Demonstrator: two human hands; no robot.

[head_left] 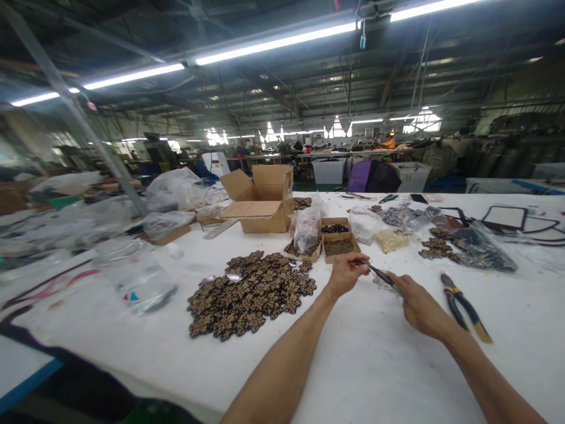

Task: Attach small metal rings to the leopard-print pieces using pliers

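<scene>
At right of centre in the frame, we see a person's left hand (345,274) with thumb and forefinger pressed together, pinching a small piece (366,262) too tiny for us to identify. Reaching toward these fingertips is the tip of a slim dark tool (380,274), its handle wrapped in the closed fingers of the right hand (421,307); we cannot tell whether the tip touches the piece. Beneath the tool, we notice a scatter of small clear bits (387,285) on the white desk (362,371).

Just beyond the left hand is a shallow carton of brass-coloured bits (338,247), with a carton of black bits (334,228) behind it and a crumpled clear bag (308,232) to their left. A bag of gold-coloured pieces (392,240) lies right of these. Left of the left forearm, we see a broad heap of brown-and-black flower-shaped pieces (251,294); at the right of the frame lie pliers (450,288) with black and yellow handles.

Farther out, we find a clear jug (139,282) at left, an open cardboard box (263,221) near centre, and strip lights (282,44) across the top.
</scene>
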